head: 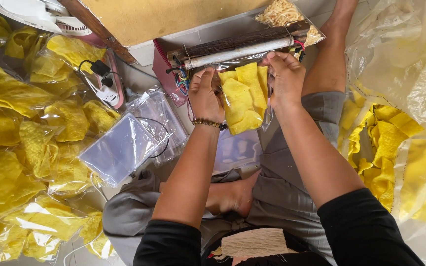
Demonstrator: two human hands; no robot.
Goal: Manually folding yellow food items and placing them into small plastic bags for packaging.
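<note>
**Both hands hold a bag of yellow crackers at the sealer bar**

The left hand (pixel 204 94) is closed on the left edge of a clear plastic bag of yellow crackers (pixel 243 97), fingers curled over the film near its top; a beaded bracelet (pixel 208 123) circles that wrist. The right hand (pixel 286 79) pinches the bag's right edge in the same way, so the bag hangs stretched between the two hands. Just beyond the fingertips of both hands, the bag's open mouth lies against the heat sealer (pixel 240 48), a long bar with a pale strip under a dark wooden arm and coloured wires at the end nearest the left hand. Past the right hand, behind the sealer, lies a packet of pale noodle-like snacks (pixel 284 14). Out to the left of the left hand sits a stack of empty clear bags (pixel 124 143), and farther left a heap of sealed cracker packets (pixel 30 148). To the right of the right arm, a large plastic sack of loose yellow crackers (pixel 385 148) stands open.
</note>
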